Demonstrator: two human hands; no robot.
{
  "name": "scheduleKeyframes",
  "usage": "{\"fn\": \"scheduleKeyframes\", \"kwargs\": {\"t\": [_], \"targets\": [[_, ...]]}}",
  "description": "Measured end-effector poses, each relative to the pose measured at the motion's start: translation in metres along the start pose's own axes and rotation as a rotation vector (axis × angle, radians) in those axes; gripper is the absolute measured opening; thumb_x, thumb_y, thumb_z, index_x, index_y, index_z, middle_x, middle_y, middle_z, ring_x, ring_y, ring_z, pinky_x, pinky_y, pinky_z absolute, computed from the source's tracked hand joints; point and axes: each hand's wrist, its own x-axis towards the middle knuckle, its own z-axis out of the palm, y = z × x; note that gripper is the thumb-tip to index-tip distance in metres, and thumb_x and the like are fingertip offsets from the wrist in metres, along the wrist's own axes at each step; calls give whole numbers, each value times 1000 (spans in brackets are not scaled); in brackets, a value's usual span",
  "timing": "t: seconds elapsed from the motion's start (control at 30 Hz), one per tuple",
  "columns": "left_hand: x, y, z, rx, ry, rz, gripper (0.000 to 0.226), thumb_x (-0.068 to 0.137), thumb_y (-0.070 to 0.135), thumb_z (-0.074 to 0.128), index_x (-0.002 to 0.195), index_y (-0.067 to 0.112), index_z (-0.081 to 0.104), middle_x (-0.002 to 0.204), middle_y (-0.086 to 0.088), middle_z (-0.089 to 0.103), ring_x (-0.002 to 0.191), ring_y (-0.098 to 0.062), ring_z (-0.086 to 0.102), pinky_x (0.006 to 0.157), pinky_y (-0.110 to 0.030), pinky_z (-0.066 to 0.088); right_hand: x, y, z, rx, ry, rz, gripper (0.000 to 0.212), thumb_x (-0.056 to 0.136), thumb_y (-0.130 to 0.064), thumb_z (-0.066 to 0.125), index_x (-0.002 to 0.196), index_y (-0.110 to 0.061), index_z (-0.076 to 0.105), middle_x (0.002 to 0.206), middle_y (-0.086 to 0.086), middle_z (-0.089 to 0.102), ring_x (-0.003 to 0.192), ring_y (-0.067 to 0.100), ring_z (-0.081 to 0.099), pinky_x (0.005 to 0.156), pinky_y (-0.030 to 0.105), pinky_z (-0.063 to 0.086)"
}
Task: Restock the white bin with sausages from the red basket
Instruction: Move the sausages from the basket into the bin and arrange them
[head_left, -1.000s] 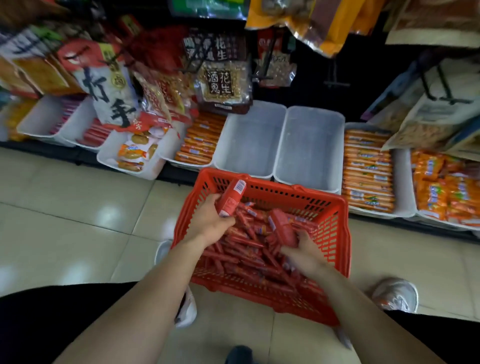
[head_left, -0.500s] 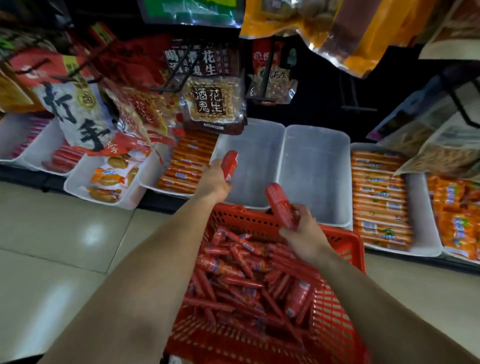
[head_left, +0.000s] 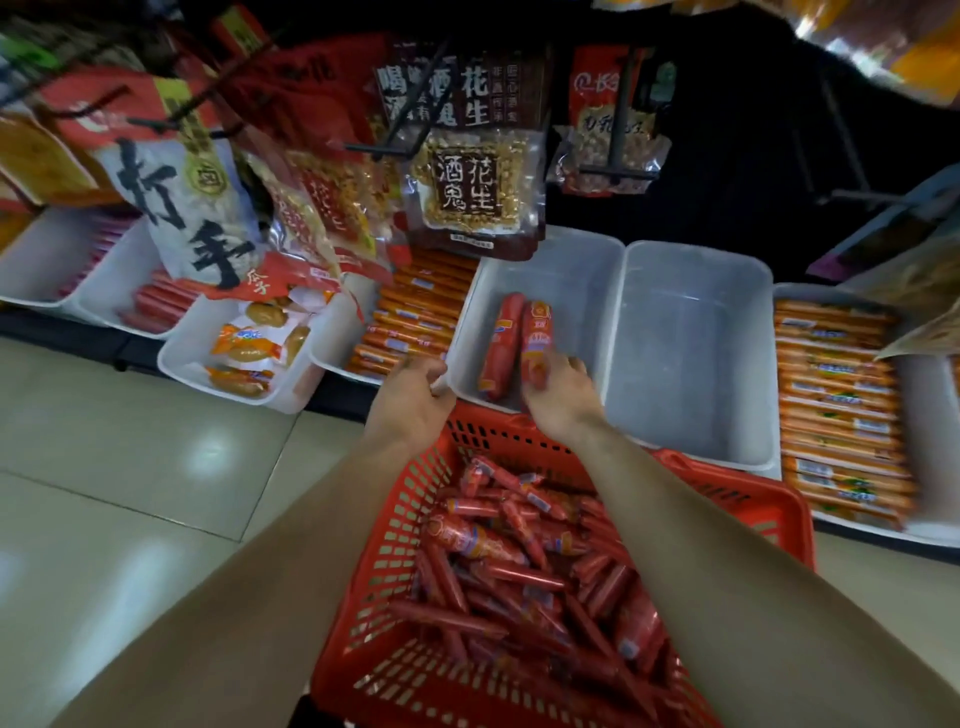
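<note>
Both hands have moved forward from above the basket to the bin (head_left: 587, 270), and the two sausages they carried half a second ago are now down inside it. The left sausage (head_left: 500, 345) lies free on the bin's floor, lengthwise, and the right sausage (head_left: 537, 332) lies touching it. The right hand (head_left: 563, 397) reaches over the near rim with its fingers curled round the near end of the right sausage. The left hand (head_left: 415, 400) is at the bin's near left corner and holds no sausage. Its fingers are curled by the rim, but I cannot tell whether they pinch it.

The basket (head_left: 753, 491) sits just in front of the bin, below both forearms, with a loose pile of red sausages (head_left: 519, 571) in it. A second bin (head_left: 691, 353) stands against the first on the right. Trays of orange sticks (head_left: 410, 322) flank the pair. A peanut packet (head_left: 478, 182) hangs above, and pale floor tiles (head_left: 130, 467) show to the left.
</note>
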Motion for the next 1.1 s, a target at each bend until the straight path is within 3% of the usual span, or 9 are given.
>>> {"fn": "scheduleKeyframes", "kwargs": {"t": [0.2,0.4,0.63,0.73,0.87,1.0,1.1], "targets": [[-50,14,-8,-56,110,66,21,86,14,64,106,17,70,110,0,65,98,-17,63,91,-32,49,-65,37,-32,-29,117,-63,41,87,-15,57,128,-13,58,125,10,54,109,32,59,97,38,46],[-121,18,17,85,-115,-20,23,82,24,68,104,16,69,108,-5,65,102,-23,61,90,-31,46,-138,90,-51,-61,203,-100,33,81,-9,59,113,-14,64,112,9,62,102,29,62,92,41,49],[-164,-20,66,291,-374,-39,46,84,37,68,124,18,57,127,-10,54,116,-31,52,96,-34,42,-166,159,-2,-287,-287,62,26,88,-21,61,113,-15,67,116,13,70,109,32,63,91,35,48],[-159,-30,86,447,-398,83,59,81,41,67,135,26,50,135,-3,50,127,-28,44,103,-41,41,-169,180,15,-366,-344,43,29,89,-28,60,115,-17,64,119,16,66,109,34,62,88,35,46],[-137,-41,102,637,-377,193,66,84,39,64,143,21,42,147,-3,44,137,-26,35,116,-44,23,-168,195,37,-266,-438,1,26,92,-28,61,113,-14,66,115,13,68,104,31,63,88,40,49],[-129,-49,110,843,-355,288,54,86,30,56,137,16,47,140,-3,52,132,-28,36,107,-45,29,-166,197,58,-329,-556,12,31,92,-30,60,120,-19,65,124,10,65,110,27,60,93,36,47],[-129,-42,115,906,-377,235,50,86,31,57,132,12,50,135,-9,54,133,-37,33,105,-48,32,-163,200,60,-347,-528,16,34,92,-28,59,124,-19,63,127,11,62,114,28,59,95,35,46]]}}
